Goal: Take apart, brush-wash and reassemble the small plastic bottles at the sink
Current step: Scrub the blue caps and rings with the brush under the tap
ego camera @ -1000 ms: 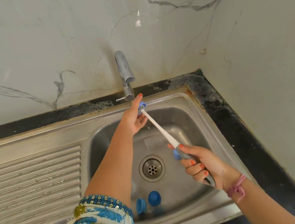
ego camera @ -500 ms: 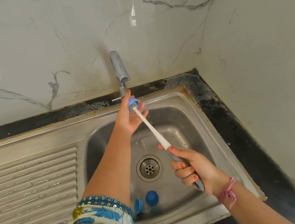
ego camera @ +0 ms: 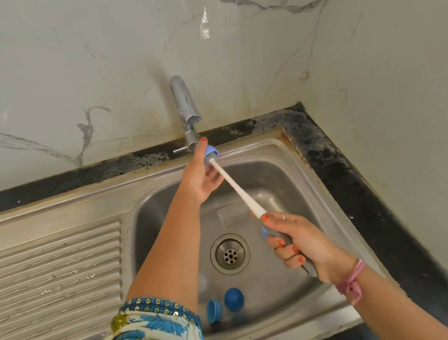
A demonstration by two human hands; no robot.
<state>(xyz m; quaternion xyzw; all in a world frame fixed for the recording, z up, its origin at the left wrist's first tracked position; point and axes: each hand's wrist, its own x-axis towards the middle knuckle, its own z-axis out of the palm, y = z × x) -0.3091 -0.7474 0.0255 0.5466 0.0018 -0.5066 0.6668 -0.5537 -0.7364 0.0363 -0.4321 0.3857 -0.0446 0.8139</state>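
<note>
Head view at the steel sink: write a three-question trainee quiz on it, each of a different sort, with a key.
1. True or false: the left hand holds the small blue plastic cap up near the chrome tap.
2. Which hand grips the long white brush with the grey handle? A) left B) right C) both
3. Fill in: two loose blue plastic pieces lie in the stainless steel sink basin, nearer the person than the round metal ____.

Key: 1 true; 2 B, the right hand; 3 drain.
</note>
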